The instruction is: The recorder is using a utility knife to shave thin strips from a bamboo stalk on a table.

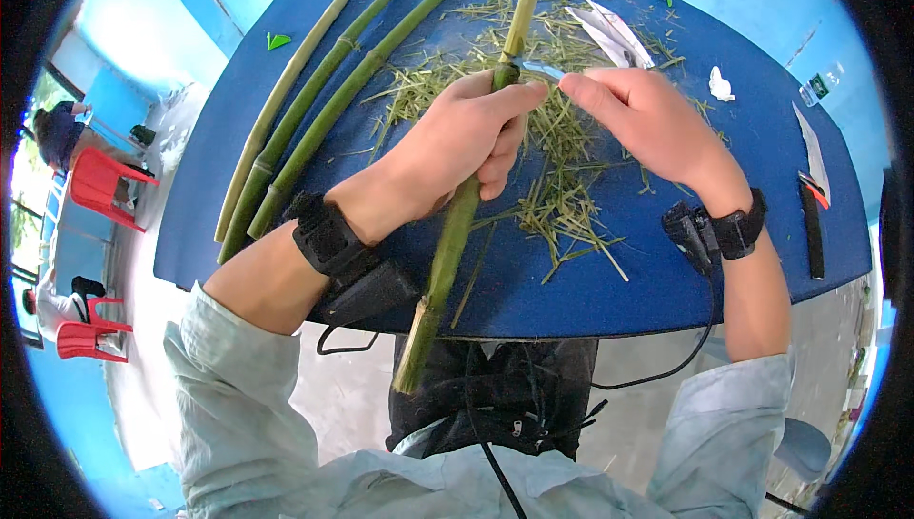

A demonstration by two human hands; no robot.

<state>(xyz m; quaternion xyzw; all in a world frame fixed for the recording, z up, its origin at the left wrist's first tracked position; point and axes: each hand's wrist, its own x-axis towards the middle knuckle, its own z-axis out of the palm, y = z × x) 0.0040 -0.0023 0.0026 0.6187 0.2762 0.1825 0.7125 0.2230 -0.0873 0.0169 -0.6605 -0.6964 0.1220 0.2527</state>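
Green stalk (450,243) in one of two hands (476,133), three stalks (308,100) farther left

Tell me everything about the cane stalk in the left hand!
The cane stalk looks woody and jointed, mostly green below, stripped pale yellow above. It slants up and rightward, lower end past the blue table's edge, top leaving the picture. The left hand grips its middle; a pale-blue blade in the right hand seems to touch the stripped part's base.

A jointed stalk (446,257), green along its middle and stripped to pale yellow above, slants over the tabletop (638,290); a slim light-blue tool (542,69) lies against or just beside it.
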